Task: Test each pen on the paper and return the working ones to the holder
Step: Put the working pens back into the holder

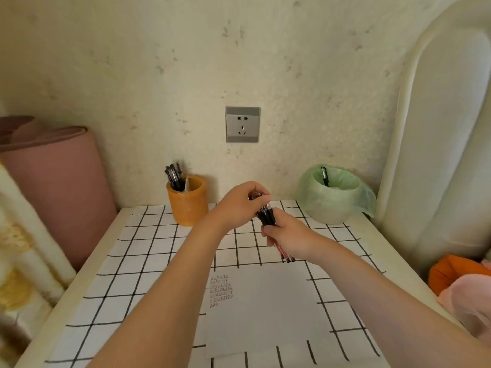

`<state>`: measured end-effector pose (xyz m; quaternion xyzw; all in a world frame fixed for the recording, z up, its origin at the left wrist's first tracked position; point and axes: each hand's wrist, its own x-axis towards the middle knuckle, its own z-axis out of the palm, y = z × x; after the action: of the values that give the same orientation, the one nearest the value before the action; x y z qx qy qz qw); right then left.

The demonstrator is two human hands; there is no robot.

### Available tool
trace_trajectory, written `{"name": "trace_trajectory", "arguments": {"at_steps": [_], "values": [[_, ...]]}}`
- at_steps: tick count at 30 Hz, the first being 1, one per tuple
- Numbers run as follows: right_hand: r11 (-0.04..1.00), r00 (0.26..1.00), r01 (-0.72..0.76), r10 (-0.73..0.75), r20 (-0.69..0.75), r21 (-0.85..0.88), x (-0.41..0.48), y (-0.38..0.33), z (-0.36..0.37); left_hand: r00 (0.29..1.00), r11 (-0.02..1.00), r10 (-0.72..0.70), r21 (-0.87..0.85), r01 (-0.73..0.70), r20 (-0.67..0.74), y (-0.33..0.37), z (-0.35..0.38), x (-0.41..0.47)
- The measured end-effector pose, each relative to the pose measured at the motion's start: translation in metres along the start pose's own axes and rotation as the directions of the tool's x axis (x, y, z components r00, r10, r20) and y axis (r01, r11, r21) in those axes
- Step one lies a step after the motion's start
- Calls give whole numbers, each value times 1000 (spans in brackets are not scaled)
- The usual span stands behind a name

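Right hand (289,237) fingers (269,231) clamped on pen bundle (267,217), left hand (239,205) pinches single pen (256,197) top. Draw it straight out, bundle tight. Paper (265,314) 6 o'clock, orange holder (189,208) 10 o'clock.

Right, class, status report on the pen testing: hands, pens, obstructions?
Right hand grips bundle of black plastic pens; left hand pinches one at its top. Orange cylindrical holder has pens, path unobstructed. White paper sheet shows scribbles.

The grid-covered table (138,261) carries an orange holder (188,203), a paper sheet (265,309) and seemingly a bag-lined bin (332,203)
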<state>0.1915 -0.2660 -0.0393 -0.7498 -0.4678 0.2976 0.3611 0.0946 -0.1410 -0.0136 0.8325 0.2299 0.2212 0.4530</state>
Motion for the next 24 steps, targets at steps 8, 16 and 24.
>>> {"name": "trace_trajectory", "arguments": {"at_steps": [8, 16, 24], "values": [[991, 987, 133, -134, 88, 12, 45, -47, 30, 999, 988, 33, 153, -29, -25, -9, -70, -1], [969, 967, 247, -248, 59, 20, 104, -95, 50, 967, 993, 99, 89, -80, -235, -33, -136, 2], [855, 922, 259, -81, -378, 449, 158, -124, 75, 807, 974, 49, 209, 93, -588, -104, -157, 3]]}}
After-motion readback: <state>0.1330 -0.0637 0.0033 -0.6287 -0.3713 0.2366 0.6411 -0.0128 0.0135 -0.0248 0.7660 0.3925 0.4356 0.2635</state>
